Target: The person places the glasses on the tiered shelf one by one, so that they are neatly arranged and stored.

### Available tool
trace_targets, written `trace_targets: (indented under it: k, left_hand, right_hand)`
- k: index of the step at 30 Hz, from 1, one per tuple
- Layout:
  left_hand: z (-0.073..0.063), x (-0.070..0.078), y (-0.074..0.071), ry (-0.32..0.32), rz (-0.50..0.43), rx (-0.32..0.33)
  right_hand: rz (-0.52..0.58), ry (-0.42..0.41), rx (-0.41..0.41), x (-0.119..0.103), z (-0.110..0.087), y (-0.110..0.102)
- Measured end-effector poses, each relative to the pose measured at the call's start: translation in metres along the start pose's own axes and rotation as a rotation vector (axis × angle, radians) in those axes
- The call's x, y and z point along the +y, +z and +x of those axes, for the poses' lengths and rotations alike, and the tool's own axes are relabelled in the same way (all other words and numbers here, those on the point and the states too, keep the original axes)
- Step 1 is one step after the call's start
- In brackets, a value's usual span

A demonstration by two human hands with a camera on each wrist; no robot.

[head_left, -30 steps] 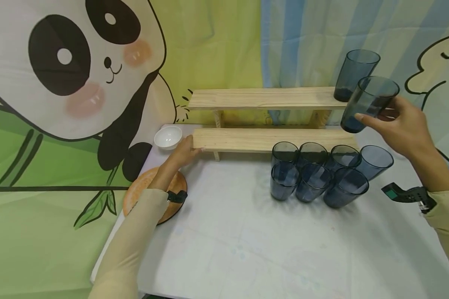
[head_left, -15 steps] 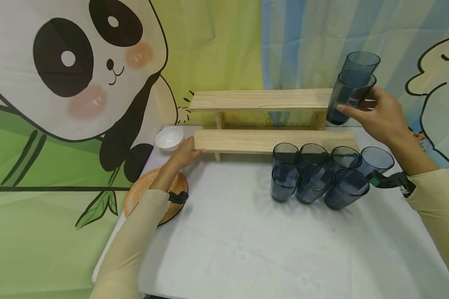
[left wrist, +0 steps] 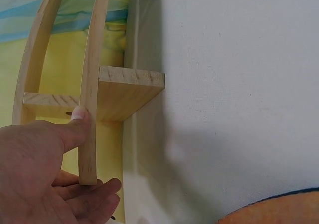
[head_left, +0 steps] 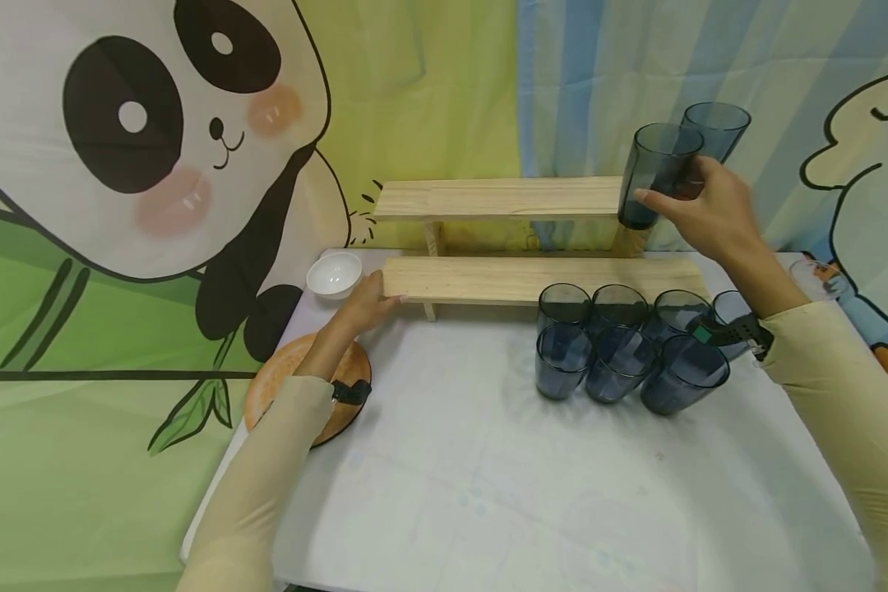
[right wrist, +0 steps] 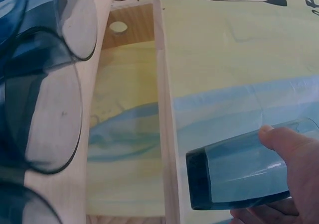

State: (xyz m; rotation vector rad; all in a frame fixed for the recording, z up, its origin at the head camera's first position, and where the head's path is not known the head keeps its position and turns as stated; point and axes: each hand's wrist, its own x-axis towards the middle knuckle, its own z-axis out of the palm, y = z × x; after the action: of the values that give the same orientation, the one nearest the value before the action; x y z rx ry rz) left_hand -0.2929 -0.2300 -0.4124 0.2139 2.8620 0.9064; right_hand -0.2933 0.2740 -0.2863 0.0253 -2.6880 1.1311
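My right hand [head_left: 710,210] grips a blue drinking glass [head_left: 645,185] by its side, upright, at the right part of the upper shelf board [head_left: 496,197]. In the right wrist view a narrow gap shows between the glass's base [right wrist: 199,179] and the board's edge [right wrist: 169,159]. A second blue glass [head_left: 718,127] stands behind it at the board's right end, partly hidden. My left hand [head_left: 364,302] holds the left end of the lower board [head_left: 474,278]. In the left wrist view its thumb [left wrist: 79,113] presses on the board [left wrist: 88,149], with the fingers at the end.
Several blue glasses [head_left: 562,362] stand in two rows on the white table [head_left: 474,477], in front of the lower board's right half. A white bowl [head_left: 333,275] is beside my left hand. An orange round plate [head_left: 351,370] lies under my left forearm.
My right hand has carried the glass leftward and slightly up, from right of the upper board to over its right part. My left hand has stayed on the lower board's end.
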Motion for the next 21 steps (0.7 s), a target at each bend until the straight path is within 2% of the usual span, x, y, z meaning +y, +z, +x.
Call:
trace_targets:
  k: [21]
  left_hand:
    - [-0.002, 0.001, 0.001, 0.019, -0.034, 0.011]
  right_hand:
    - [0.077, 0.061, 0.017, -0.024, 0.031, 0.025]
